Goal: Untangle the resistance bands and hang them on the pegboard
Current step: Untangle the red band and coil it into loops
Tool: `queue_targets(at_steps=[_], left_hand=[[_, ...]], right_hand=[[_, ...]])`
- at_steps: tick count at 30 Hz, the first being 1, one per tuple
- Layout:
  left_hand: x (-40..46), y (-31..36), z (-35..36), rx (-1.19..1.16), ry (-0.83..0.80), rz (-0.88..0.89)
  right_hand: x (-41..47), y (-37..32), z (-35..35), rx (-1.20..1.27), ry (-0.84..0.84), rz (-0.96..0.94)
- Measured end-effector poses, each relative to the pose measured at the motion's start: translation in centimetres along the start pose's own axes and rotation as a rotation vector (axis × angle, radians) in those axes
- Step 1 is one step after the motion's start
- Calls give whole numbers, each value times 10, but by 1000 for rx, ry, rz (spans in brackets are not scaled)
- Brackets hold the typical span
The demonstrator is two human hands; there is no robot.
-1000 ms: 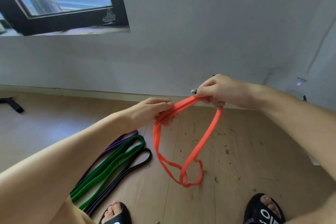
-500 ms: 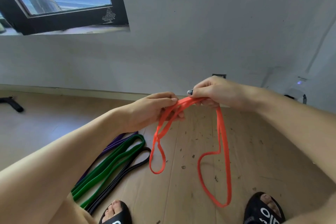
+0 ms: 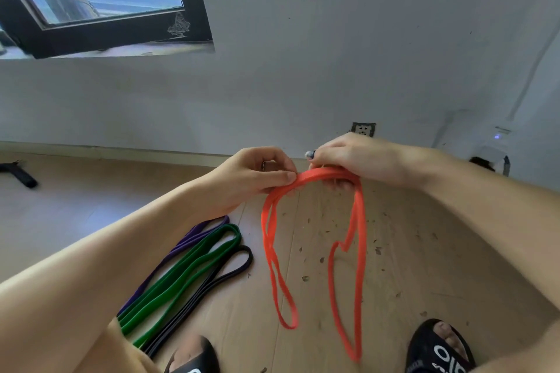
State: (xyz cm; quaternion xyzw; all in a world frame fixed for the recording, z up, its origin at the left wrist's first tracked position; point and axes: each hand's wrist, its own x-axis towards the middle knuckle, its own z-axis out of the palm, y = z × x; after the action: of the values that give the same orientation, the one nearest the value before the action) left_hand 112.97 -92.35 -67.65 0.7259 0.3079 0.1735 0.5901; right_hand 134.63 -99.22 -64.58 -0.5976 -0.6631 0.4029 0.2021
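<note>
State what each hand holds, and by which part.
Both the left hand and right hand pinch the orange band at its bunched top; its loops hang below.

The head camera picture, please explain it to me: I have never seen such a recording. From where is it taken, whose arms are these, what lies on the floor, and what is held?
There is no machine here. A person wears one wide-angle camera on the head, looking forward and down, so the two bare arms are the person's own. The left hand and the right hand both grip the top of an orange resistance band, which hangs down in two long loops between them. On the wooden floor, by the left arm, lie three more bands side by side: a purple band, a green band and a black band. Two feet in black sandals show at the bottom edge. Behind are a white wall, a window and a wall socket. No pegboard is recognisable in this picture.
</note>
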Motion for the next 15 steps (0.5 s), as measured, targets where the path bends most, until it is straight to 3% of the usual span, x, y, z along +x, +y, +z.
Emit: queue_targets(at_steps=[4,7,11,15], left_hand=[[0,-3,3,-22,-29,8],[-3,-10,0,-9,-90,-52],[-3,-10,-1,-27,-39,-41],[0,-4,1,-73,23,-17]], right_hand=[[3,-4,7,-72,15,-11],[4,1,-4,17,54,-17],[1,10,-15,57,93,9],[3,6,-6,22,31,22]])
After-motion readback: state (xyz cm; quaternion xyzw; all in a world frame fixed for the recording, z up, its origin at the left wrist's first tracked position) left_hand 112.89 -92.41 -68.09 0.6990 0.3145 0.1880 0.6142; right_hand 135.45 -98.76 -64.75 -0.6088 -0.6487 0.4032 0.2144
